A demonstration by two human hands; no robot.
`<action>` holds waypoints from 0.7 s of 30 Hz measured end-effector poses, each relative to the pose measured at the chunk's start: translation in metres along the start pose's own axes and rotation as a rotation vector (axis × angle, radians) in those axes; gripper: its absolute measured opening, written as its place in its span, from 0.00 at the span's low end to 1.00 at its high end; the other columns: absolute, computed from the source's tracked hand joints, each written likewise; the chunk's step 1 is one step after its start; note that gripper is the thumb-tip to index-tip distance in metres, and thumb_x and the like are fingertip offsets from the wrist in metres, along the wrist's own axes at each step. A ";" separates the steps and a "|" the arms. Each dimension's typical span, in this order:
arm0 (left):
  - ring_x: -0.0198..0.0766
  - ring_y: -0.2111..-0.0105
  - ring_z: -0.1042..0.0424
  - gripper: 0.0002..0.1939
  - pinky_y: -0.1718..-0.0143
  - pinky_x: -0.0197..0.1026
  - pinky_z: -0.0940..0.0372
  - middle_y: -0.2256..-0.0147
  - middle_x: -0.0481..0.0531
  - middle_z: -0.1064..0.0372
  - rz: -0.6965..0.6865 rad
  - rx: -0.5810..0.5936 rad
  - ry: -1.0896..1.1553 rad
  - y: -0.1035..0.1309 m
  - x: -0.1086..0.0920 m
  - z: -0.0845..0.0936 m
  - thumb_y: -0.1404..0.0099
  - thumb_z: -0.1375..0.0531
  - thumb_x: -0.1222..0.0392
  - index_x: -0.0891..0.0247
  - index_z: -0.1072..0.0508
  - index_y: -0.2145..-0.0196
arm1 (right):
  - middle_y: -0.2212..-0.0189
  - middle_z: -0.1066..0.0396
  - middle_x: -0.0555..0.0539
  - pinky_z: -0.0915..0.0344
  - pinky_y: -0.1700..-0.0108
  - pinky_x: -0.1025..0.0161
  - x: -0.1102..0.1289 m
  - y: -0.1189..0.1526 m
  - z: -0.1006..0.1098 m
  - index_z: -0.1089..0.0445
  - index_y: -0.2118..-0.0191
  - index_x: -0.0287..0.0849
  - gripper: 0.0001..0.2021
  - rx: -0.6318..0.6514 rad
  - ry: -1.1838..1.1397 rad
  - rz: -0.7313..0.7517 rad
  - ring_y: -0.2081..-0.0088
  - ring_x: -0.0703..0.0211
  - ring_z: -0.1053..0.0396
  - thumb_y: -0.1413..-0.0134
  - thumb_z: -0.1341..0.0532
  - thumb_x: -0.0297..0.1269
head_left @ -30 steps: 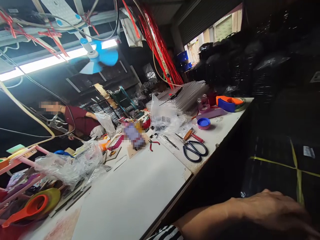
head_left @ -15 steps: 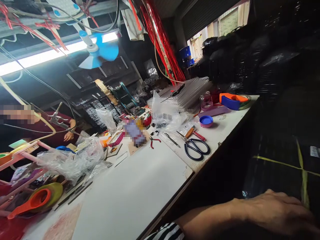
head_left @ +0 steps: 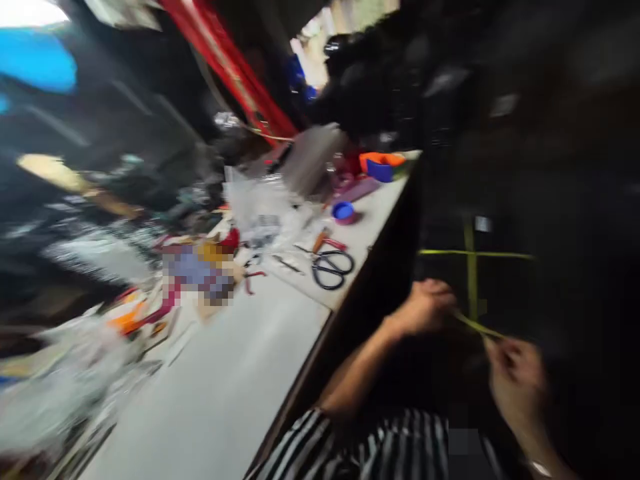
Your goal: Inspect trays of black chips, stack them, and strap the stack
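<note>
A dark bundle (head_left: 530,293) lies to the right of the table, bound crosswise with yellow strap (head_left: 471,280). My left hand (head_left: 433,303) is closed around one part of the strap at the near side of the cross. Lower and to the right, my right hand (head_left: 517,370) pinches the strap too, so a short length runs taut between both hands. Motion blur and darkness hide the exact finger positions and the bundle's edges.
The white table (head_left: 240,373) runs along my left. On it lie black-handled scissors (head_left: 330,269), a blue-topped round container (head_left: 343,213), an orange and blue tape dispenser (head_left: 381,168) and crumpled clear plastic (head_left: 260,207). Dark wrapped goods stand behind the bundle.
My view has swung right, so the table sits farther left. My left hand has come off the bundle's top to grip the strap, and my right hand has come into view on it.
</note>
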State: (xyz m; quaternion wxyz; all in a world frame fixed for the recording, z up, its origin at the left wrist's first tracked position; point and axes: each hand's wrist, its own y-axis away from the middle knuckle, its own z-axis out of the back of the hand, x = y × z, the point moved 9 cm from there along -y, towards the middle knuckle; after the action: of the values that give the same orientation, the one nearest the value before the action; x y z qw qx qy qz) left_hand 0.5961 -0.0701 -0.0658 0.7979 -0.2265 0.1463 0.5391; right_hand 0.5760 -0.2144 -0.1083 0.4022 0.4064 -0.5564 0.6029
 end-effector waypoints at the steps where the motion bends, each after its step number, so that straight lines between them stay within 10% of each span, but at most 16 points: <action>1: 0.40 0.64 0.36 0.07 0.60 0.42 0.42 0.68 0.54 0.34 0.015 -0.020 0.063 -0.002 0.000 0.003 0.39 0.44 0.66 0.65 0.30 0.75 | 0.77 0.42 0.50 0.45 0.81 0.63 -0.005 0.007 0.009 0.43 0.68 0.48 0.10 -0.060 0.107 -0.032 0.79 0.59 0.43 0.43 0.44 0.46; 11: 0.33 0.75 0.39 0.14 0.72 0.35 0.43 0.76 0.47 0.38 0.211 -0.031 0.408 -0.006 -0.009 -0.004 0.38 0.45 0.53 0.63 0.34 0.76 | 0.74 0.31 0.48 0.38 0.72 0.64 -0.022 0.008 0.017 0.43 0.66 0.45 0.09 -0.135 0.427 -0.158 0.74 0.57 0.31 0.41 0.48 0.45; 21: 0.33 0.79 0.42 0.10 0.71 0.37 0.49 0.84 0.43 0.47 0.454 -0.084 0.335 -0.004 0.008 -0.007 0.48 0.40 0.65 0.61 0.38 0.82 | 0.72 0.30 0.46 0.39 0.69 0.63 -0.026 0.008 0.020 0.42 0.65 0.45 0.10 -0.096 0.475 -0.197 0.72 0.55 0.29 0.41 0.50 0.45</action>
State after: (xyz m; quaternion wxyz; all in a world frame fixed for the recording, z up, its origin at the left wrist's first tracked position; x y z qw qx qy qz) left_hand 0.6033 -0.0683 -0.0747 0.6113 -0.3067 0.3009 0.6646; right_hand 0.5783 -0.2358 -0.1348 0.5972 0.2863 -0.4321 0.6121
